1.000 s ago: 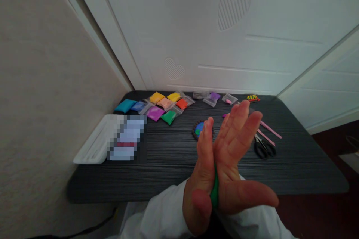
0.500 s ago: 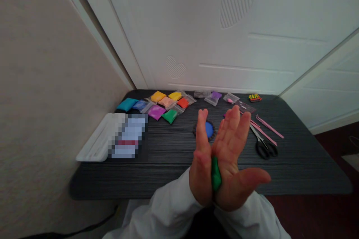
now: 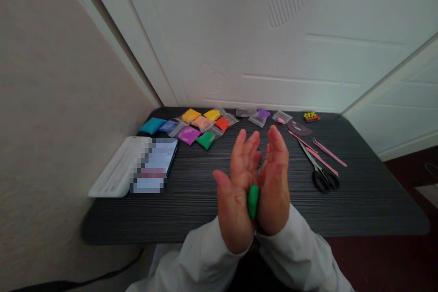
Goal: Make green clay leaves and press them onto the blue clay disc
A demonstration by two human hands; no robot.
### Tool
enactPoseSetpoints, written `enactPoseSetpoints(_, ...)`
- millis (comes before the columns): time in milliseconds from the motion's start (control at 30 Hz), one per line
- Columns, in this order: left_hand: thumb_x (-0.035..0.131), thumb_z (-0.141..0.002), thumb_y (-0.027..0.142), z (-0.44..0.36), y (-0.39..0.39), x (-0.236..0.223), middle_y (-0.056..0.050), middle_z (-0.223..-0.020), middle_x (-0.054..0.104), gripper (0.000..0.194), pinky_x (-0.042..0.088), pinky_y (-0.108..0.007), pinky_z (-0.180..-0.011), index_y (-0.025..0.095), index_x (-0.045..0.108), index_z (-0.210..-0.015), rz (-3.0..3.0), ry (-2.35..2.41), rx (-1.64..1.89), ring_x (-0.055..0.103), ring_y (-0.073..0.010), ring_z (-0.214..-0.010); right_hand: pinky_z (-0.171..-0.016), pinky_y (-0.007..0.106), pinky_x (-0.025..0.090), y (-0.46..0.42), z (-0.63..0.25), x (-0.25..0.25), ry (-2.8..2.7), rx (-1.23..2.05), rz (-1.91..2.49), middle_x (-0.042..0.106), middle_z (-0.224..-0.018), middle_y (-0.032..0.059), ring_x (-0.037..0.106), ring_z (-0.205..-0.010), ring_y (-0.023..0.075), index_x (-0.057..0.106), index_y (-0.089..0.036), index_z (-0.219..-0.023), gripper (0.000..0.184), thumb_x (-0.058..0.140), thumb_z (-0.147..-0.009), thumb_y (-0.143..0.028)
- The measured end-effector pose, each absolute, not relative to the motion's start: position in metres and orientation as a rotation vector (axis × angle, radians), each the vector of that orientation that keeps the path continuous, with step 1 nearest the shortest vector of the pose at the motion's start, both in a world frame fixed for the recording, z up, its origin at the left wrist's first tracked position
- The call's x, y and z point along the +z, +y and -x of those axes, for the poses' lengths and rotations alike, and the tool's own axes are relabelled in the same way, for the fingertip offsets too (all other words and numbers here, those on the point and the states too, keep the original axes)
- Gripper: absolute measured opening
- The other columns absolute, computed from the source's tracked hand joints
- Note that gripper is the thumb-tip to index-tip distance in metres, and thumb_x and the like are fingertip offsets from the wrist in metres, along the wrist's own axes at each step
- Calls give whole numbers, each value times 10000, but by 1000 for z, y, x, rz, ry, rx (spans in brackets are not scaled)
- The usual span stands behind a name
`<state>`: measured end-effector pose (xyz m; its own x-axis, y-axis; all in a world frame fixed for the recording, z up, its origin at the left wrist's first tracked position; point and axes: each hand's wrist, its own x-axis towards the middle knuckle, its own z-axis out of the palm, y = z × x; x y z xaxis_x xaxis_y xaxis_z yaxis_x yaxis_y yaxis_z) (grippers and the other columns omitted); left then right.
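Note:
A green clay roll (image 3: 253,200) is pressed between my two palms, held upright above the near edge of the black table (image 3: 205,210). My left hand (image 3: 234,191) has its fingers stretched upward, thumb out to the left. My right hand (image 3: 273,182) faces it, fingers also straight, palm against the clay. Both sleeves are white. The blue and black clay disc behind my hands is hidden.
Several small bags of coloured clay (image 3: 200,125) lie at the back left. A white tray (image 3: 114,173) sits at the left beside a blurred card. Black scissors (image 3: 320,173), pink tools (image 3: 328,151) and a small beaded piece (image 3: 310,116) lie to the right. A white door stands behind.
My palms have slid against each other: the right hand drew back and turned upright, the left moved forward. The green clay has shifted slightly left and now covers the blue disc from view.

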<state>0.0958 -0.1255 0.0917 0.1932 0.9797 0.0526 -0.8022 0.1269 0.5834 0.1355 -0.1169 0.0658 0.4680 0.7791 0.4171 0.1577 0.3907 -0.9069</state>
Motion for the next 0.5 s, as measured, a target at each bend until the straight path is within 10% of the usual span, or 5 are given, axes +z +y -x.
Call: enactPoseSetpoints(500, 118, -700, 702, -91, -117, 82, 4, -1307, 403, 723, 106, -368, -1057, 293, 330, -1257, -598, 312, 1188, 184, -185, -1281, -1028, 500, 179, -117, -143, 87, -826, 332, 1099, 305, -1323, 31, 219, -1269, 185, 284, -234, -1245, 455, 63, -863, -342)
